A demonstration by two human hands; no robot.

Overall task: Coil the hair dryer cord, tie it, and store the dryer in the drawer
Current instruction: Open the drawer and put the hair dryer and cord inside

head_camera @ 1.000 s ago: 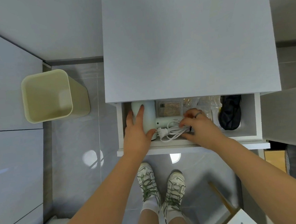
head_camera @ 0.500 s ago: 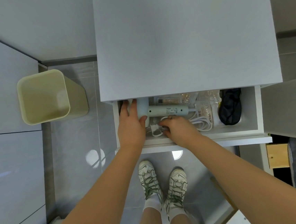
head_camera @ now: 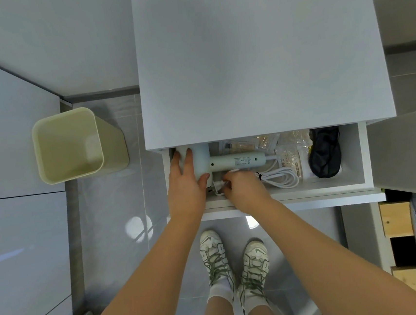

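Both in the drawer point(head_camera: 354, 161) at mid frame: my left grip point(head_camera: 184, 190) clasps the dryer point(head_camera: 235, 161), my right grip point(head_camera: 245, 191) pinches its cord point(head_camera: 282, 178)

The open drawer point(head_camera: 331, 183) sits mid-frame. In it, the hair dryer point(head_camera: 235, 161) lies left, the cord point(head_camera: 280, 177) below its handle, packets point(head_camera: 241, 144) above, and a pouch point(head_camera: 324, 151) right. A bin point(head_camera: 113, 146) stands at frame left.

I look down on a glossy grey tiled floor point(head_camera: 113, 242) where a round spot of light point(head_camera: 137, 226) shines near me. Ahead stands a white cabinet point(head_camera: 256, 63) with a plain flat top. To its left a pale green bin point(head_camera: 113, 146) sits on the tiles beside white panels point(head_camera: 18, 226), and a light wall point(head_camera: 51, 45) rises beyond. At the near right is a wooden frame point(head_camera: 396, 219).
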